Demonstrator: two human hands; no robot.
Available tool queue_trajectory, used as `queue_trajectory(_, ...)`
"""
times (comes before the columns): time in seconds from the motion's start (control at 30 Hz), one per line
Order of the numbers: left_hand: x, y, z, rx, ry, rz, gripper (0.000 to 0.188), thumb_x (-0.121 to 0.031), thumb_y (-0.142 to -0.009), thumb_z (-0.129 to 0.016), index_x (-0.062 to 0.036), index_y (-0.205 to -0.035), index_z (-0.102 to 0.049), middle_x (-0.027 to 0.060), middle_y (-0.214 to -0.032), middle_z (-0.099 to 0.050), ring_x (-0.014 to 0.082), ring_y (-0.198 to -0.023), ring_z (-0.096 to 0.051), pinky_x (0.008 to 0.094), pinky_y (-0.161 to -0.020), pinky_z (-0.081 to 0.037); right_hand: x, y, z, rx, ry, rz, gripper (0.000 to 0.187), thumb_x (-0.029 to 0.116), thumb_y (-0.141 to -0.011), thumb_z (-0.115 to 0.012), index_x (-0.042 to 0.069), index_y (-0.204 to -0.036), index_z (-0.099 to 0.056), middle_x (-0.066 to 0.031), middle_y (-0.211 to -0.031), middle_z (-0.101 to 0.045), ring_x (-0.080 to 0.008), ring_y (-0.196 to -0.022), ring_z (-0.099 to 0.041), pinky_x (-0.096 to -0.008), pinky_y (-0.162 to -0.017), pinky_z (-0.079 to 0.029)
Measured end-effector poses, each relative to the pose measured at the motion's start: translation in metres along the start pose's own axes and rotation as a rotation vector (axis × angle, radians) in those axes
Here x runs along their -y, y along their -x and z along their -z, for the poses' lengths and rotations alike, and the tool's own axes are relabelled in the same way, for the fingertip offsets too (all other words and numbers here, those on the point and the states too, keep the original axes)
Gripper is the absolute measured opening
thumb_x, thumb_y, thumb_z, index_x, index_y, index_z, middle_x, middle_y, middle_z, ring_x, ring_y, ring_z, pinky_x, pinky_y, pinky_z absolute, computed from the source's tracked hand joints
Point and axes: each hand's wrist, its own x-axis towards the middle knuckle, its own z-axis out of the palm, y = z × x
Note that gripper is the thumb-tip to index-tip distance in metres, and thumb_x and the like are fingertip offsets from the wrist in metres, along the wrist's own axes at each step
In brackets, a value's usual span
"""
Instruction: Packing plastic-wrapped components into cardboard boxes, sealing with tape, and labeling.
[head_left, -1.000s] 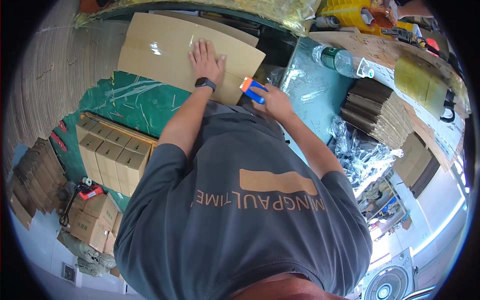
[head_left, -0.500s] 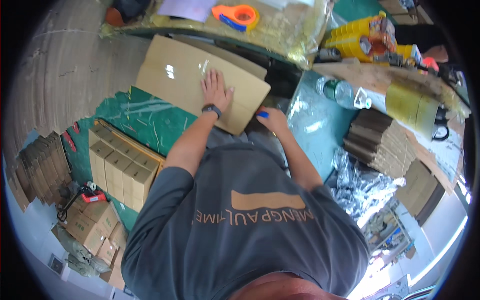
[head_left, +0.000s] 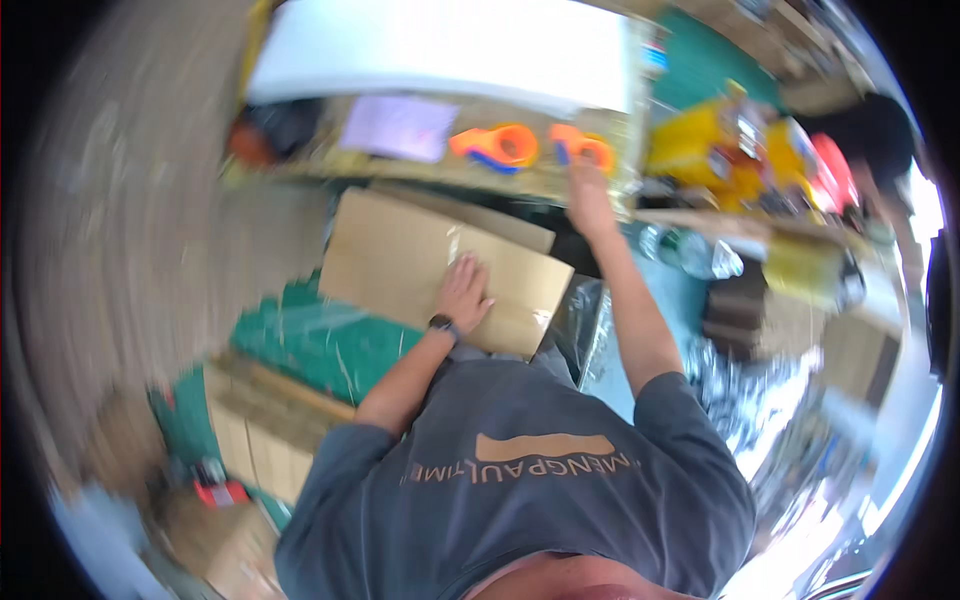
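Note:
A brown cardboard box (head_left: pixel 395 260) is tilted in front of me, with a strip of clear tape across its face. My left hand (head_left: pixel 465 295) lies flat on that face, fingers spread, a dark watch on the wrist. My right hand (head_left: pixel 588 190) reaches up to the workbench and is closed on an orange tape dispenser (head_left: pixel 597 152) with a blue part; its fingers are blurred. To the left of it on the bench lies a second orange and blue tape dispenser (head_left: pixel 512 146).
A lilac sheet (head_left: pixel 400 127) and a large white surface (head_left: pixel 440 50) are on the bench. At right are a yellow crate (head_left: pixel 690 140), a clear bottle (head_left: pixel 685 250), cardboard pieces (head_left: pixel 735 315) and crumpled plastic (head_left: pixel 735 385). Upright cartons (head_left: pixel 265 445) stand lower left.
My right hand has moved from the box's right edge up to the bench, bringing the tape dispenser there. My left hand stays flat on the box. The whole view has shifted, showing more of the bench.

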Motion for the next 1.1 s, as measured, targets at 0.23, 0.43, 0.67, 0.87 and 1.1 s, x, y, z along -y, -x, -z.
queue_trajectory(0.23,0.072,0.005,0.04,0.345,-0.005,-0.381,0.079,-0.031,-0.093,-0.075,-0.0042,-0.16,-0.043,0.0224,-0.174,-0.026,0.0415,-0.162,-0.022,0.0545,-0.132,-0.019,0.073,0.094,0.234,-0.883,-0.107,-0.466,0.018,0.003,-0.091,-0.078,0.002,-0.108,-0.078,-0.012,-0.087,-0.073,-0.02,-0.078,-0.071,-0.0327,-0.073,-0.056)
queue_trajectory(0.43,0.084,-0.003,0.055,0.456,-0.056,-0.55,0.08,-0.035,-0.093,-0.075,-0.0058,-0.16,-0.043,0.0249,-0.174,-0.024,0.0415,-0.163,-0.018,0.0554,-0.133,-0.015,0.023,0.129,0.4,-1.034,0.186,-0.67,0.03,0.02,-0.095,-0.078,0.003,-0.12,-0.079,-0.0094,-0.084,-0.068,-0.0154,-0.076,-0.064,-0.0318,-0.076,-0.054)
queue_trajectory(0.67,0.095,0.001,0.045,0.417,-0.003,-0.514,0.075,-0.032,-0.089,-0.078,-0.0089,-0.155,-0.051,0.021,-0.174,-0.027,0.0403,-0.162,-0.02,0.0551,-0.133,-0.017,-0.027,0.116,0.438,-0.472,0.316,-0.66,0.032,0.028,-0.093,-0.07,0.01,-0.118,-0.08,-0.0218,-0.11,-0.078,-0.0396,-0.101,-0.075,-0.0453,-0.093,-0.059)
queue_trajectory(0.87,0.073,0.009,0.032,0.264,0.043,-0.399,0.074,-0.026,-0.087,-0.08,-0.0098,-0.154,-0.054,0.021,-0.172,-0.031,0.0431,-0.16,-0.025,0.0569,-0.13,-0.022,0.003,0.169,0.395,-1.013,0.182,-0.488,0.028,0.021,-0.096,-0.076,0.006,-0.119,-0.079,-0.0114,-0.094,-0.075,-0.0244,-0.09,-0.075,-0.0357,-0.083,-0.057)
queue_trajectory(1.1,0.047,0.018,0.034,0.233,-0.072,-0.34,0.076,-0.023,-0.084,-0.082,-0.0079,-0.153,-0.053,0.0251,-0.17,-0.031,0.0466,-0.158,-0.026,0.0579,-0.129,-0.023,-0.011,0.352,0.077,-0.556,-0.143,-0.999,0.044,0.019,-0.087,-0.083,0.004,-0.127,-0.072,-0.0229,-0.117,-0.071,-0.0385,-0.104,-0.071,-0.0466,-0.094,-0.058)
